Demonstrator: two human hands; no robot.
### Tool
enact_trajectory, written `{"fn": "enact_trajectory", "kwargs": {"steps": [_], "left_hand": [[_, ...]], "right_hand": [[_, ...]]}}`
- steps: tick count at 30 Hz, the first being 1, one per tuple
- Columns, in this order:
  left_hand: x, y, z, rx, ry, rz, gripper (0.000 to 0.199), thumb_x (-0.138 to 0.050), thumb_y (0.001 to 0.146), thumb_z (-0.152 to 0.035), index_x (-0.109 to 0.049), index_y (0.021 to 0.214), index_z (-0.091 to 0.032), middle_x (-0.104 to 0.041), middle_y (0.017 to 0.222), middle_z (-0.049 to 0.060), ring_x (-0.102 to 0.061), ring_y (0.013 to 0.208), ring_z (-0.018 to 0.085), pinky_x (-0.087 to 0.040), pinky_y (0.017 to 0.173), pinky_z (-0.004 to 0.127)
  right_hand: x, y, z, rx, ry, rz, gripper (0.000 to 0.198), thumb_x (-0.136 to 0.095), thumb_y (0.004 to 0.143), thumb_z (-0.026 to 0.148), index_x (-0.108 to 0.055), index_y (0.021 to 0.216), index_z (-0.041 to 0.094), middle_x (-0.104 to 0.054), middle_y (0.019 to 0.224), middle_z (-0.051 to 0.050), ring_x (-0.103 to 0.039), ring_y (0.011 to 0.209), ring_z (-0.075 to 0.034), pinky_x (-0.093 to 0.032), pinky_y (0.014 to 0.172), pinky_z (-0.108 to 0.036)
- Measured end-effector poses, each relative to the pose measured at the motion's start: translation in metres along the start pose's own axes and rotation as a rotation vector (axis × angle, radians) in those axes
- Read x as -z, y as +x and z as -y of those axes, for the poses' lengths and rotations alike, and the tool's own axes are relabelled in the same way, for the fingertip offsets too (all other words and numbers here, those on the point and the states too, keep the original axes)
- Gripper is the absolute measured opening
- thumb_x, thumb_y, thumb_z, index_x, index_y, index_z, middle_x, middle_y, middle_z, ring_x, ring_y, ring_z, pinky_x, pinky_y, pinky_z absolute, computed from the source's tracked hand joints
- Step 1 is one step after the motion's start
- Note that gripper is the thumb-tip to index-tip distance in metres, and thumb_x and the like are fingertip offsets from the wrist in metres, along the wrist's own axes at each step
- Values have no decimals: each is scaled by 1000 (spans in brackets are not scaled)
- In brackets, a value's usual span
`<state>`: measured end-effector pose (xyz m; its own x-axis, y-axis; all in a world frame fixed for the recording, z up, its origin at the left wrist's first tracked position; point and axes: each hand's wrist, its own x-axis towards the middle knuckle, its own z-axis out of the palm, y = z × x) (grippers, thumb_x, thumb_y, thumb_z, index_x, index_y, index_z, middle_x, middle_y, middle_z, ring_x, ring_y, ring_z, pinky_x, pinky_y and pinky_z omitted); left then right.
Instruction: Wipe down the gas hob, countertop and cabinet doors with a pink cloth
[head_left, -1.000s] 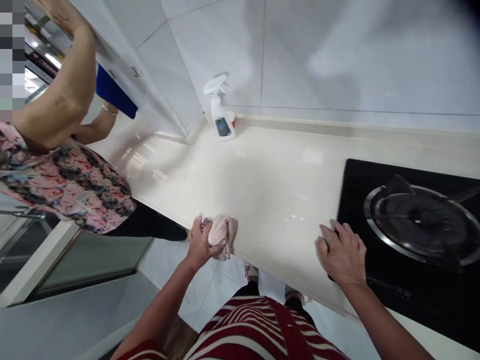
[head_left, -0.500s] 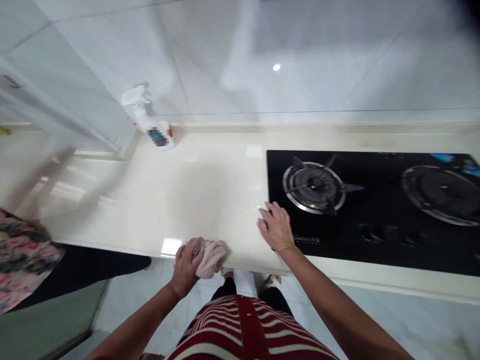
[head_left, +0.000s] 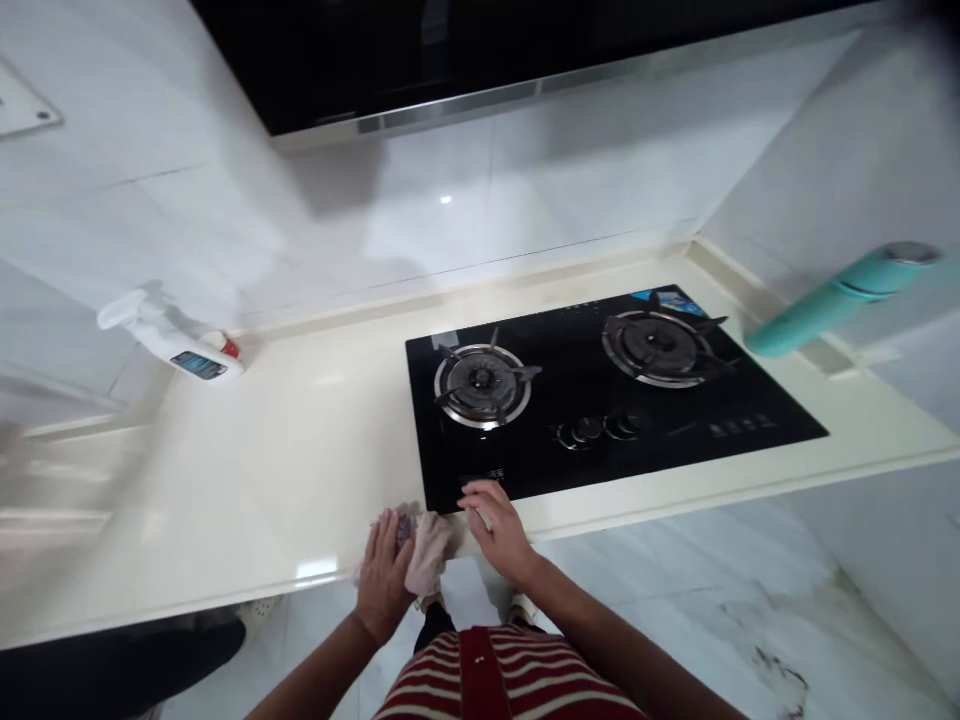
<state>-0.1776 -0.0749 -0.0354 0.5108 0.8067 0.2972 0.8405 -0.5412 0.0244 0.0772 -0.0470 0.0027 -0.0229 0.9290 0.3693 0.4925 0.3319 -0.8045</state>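
Observation:
A crumpled pinkish cleaning cloth [head_left: 429,552] lies at the counter's front edge, by the near left corner of the black gas stove [head_left: 547,460]. My left hand [head_left: 385,572] presses on the cloth with its fingers wrapped over one side. Just to the right, my right hand [head_left: 496,528] hovers at the stove's front edge, fingers loosely bent and apart, holding nothing. The left burner [head_left: 482,386] and the stove knobs [head_left: 592,430] are beyond it.
A white spray bottle [head_left: 172,340] stands at the back left beside a red-and-white container [head_left: 223,345]. On the right is a tall teal bottle [head_left: 832,300]. A dark range hood [head_left: 487,50] overhangs the stove. Another person's dark-clothed leg [head_left: 120,655] shows at lower left.
My view has swung to the right, bringing the range hood and teal bottle into sight. My right hand has drawn back toward the counter's edge, nearer my left hand, which still holds the cloth.

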Motion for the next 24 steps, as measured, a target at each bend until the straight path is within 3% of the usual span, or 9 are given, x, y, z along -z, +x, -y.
{"fn": "enact_trajectory", "kwargs": {"steps": [4, 7, 12, 15, 17, 20, 22, 24], "left_hand": [[-19, 44, -73, -82, -81, -23, 47, -67, 85, -32, -59, 130, -19, -38, 156, 20, -32, 148, 35, -36, 118, 52], [-33, 83, -132, -143, -166, 31, 47, -67, 84, -24, -57, 130, -18, -30, 160, 20, -25, 151, 35, -36, 118, 53], [-59, 158, -236, -225, -350, 129, 56, -57, 90, -26, -45, 144, -15, -21, 163, 20, -19, 153, 34, -30, 122, 52], [-65, 194, -271, -240, -414, 221, 64, -59, 88, -32, -42, 146, -13, -21, 163, 20, -17, 153, 34, -26, 123, 53], [-61, 203, -271, -283, -431, 301, 78, -69, 79, -39, -41, 148, -14, -22, 163, 21, -19, 153, 36, -24, 122, 55], [-43, 189, -240, -281, -407, 328, 87, -76, 72, -44, -40, 149, -24, -28, 162, 17, -24, 151, 36, -22, 120, 59], [-29, 164, -206, -169, -344, 271, 78, -74, 76, -39, -43, 147, -28, -36, 159, 15, -28, 150, 34, -24, 119, 58], [-14, 135, -167, -14, -252, 178, 64, -69, 82, -31, -48, 143, -26, -43, 154, 15, -33, 148, 33, -29, 116, 54]], "right_hand": [[86, -64, -24, -153, -15, -73, 26, -42, 99, 31, -66, 99, 22, -64, 100, -8, -61, 98, -21, -53, 87, -35], [134, -94, -39, -311, -36, -88, 28, -42, 100, 37, -65, 104, 23, -64, 100, -8, -62, 92, -21, -55, 80, -34], [169, -96, -57, -334, -161, -40, 39, -45, 98, 43, -57, 131, 24, -56, 126, -12, -55, 113, -26, -51, 97, -44], [181, -91, -73, -356, -327, -126, 44, -48, 97, 47, -58, 133, 25, -49, 132, -13, -48, 121, -30, -46, 103, -53], [187, -93, -82, -344, -369, -102, 45, -48, 97, 46, -55, 137, 28, -45, 135, -12, -46, 122, -30, -47, 103, -52], [185, -98, -87, -262, -440, 8, 52, -56, 92, 42, -50, 143, 33, -36, 145, -12, -42, 128, -33, -46, 103, -53], [175, -97, -85, -216, -503, 19, 62, -67, 83, 37, -51, 142, 32, -29, 151, -12, -35, 132, -39, -43, 104, -59], [160, -89, -82, -183, -512, -13, 59, -70, 77, 31, -56, 135, 30, -27, 152, -12, -32, 132, -43, -39, 104, -64]]}}
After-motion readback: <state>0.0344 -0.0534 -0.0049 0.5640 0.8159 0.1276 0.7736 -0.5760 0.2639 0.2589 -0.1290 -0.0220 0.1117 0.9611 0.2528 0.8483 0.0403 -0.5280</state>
